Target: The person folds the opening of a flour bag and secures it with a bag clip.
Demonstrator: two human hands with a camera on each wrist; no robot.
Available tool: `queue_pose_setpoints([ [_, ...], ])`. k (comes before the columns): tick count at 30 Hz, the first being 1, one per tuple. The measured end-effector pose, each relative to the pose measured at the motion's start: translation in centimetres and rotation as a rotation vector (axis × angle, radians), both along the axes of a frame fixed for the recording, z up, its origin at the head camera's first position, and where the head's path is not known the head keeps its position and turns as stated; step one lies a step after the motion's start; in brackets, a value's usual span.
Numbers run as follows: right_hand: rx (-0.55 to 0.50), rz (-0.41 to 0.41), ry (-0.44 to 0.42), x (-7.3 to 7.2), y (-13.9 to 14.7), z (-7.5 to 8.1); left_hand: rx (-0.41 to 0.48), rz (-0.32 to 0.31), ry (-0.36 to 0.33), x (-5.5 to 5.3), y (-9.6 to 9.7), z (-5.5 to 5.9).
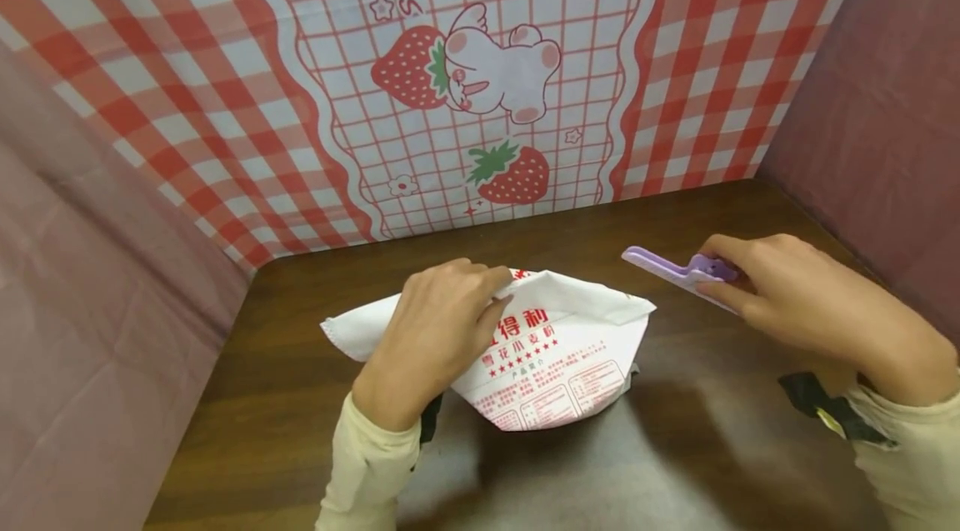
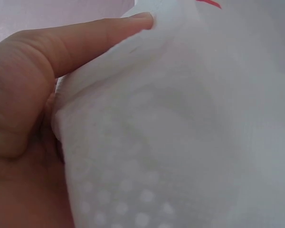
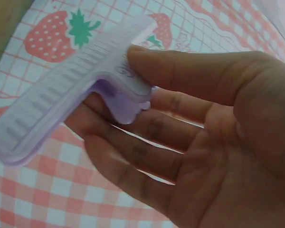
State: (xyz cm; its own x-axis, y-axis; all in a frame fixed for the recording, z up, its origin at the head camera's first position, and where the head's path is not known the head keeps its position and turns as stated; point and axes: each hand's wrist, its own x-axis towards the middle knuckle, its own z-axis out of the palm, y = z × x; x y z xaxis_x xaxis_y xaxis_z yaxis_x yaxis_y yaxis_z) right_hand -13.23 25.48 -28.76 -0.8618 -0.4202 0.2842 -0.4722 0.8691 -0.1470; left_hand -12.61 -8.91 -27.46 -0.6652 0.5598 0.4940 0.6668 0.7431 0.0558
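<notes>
A white flour bag (image 1: 555,364) with red Chinese print stands mid-table, its top edge folded over. My left hand (image 1: 442,323) grips that folded top, thumb on the near side. In the left wrist view the white bag (image 2: 190,118) fills most of the picture, and the thumb of my left hand (image 2: 80,45) lies along its fold. Off to the right of the bag, my right hand (image 1: 810,306) holds a purple bag clip (image 1: 675,268) in the air. The right wrist view has the clip (image 3: 71,85) pinched by its handles between thumb and fingers, its long ribbed jaws together.
The brown wooden table (image 1: 292,398) extends around the bag. Behind it hangs a red-checked cloth (image 1: 480,97) with strawberries and a cartoon rabbit. Pink cloth walls (image 1: 90,331) close off the left and right sides.
</notes>
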Motion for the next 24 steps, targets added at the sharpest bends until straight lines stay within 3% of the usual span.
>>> queue_pose_setpoints([
  [3,-0.015,-0.015,0.051,0.2,-0.3,0.8,0.000,0.002,-0.001,0.0,0.1,0.1],
  [9,-0.093,0.060,0.180,0.5,-1.4,2.1,0.008,-0.001,-0.011,0.2,0.0,0.3],
  [17,-0.183,0.134,0.248,1.5,-3.0,2.7,0.058,-0.063,-0.023,0.0,-0.7,0.4],
  [24,-0.201,0.137,0.323,2.1,-3.1,2.8,0.082,-0.122,-0.005,0.1,-1.3,0.4],
])
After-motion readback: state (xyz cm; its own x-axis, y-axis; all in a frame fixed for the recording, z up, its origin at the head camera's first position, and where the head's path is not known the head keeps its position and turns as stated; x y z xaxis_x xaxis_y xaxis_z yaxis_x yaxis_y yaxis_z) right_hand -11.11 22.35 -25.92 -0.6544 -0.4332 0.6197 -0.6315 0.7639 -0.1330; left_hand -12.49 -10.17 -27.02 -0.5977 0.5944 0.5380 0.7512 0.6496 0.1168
